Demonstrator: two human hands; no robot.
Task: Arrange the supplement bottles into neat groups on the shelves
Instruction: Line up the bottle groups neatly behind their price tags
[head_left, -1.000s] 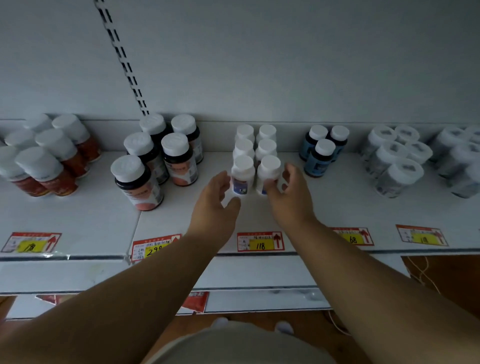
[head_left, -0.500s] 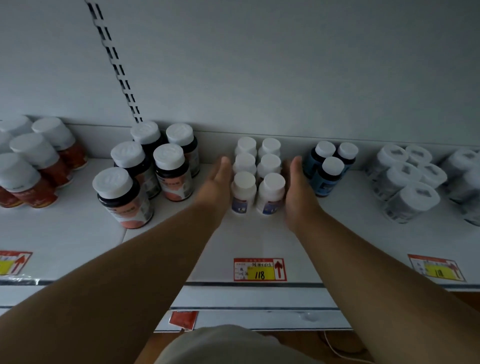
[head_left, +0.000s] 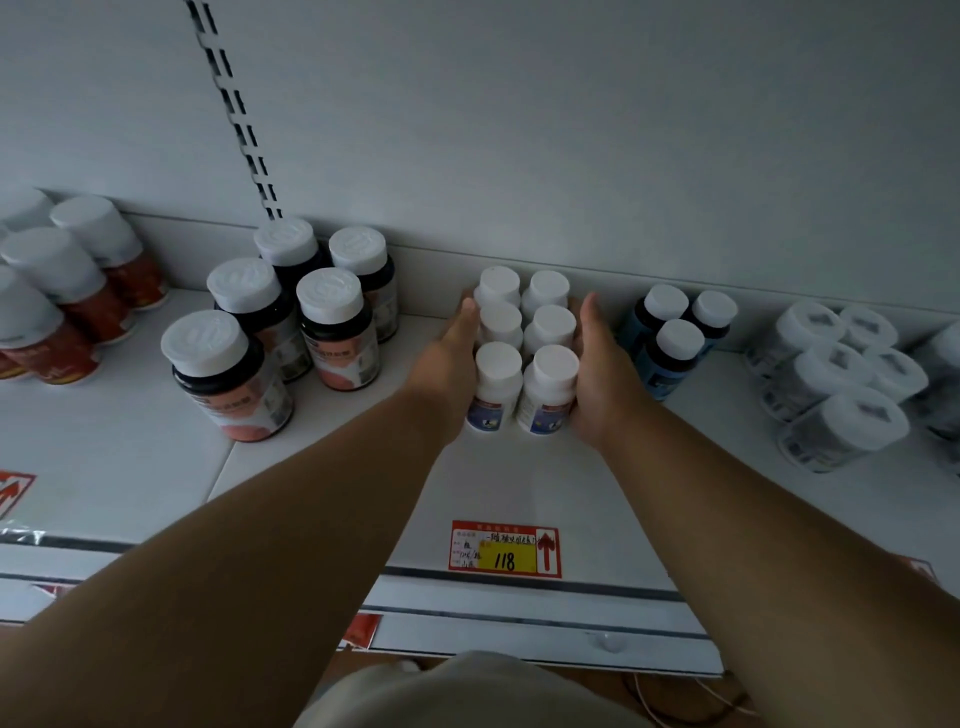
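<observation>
Both hands moved in from front of white bottles — left hand and right hand now flat, fingers straight, pressing block's sides mid-shelf. Group squared, near done.

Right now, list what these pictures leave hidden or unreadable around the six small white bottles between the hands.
All from the head view:
- Rear white bottles' labels: hidden by the front pair.
- Block's outer sides: covered by left hand and right hand.
- Red-and-yellow price tag: small print too tiny.
- Orange bottles: cut off by left edge.
</observation>
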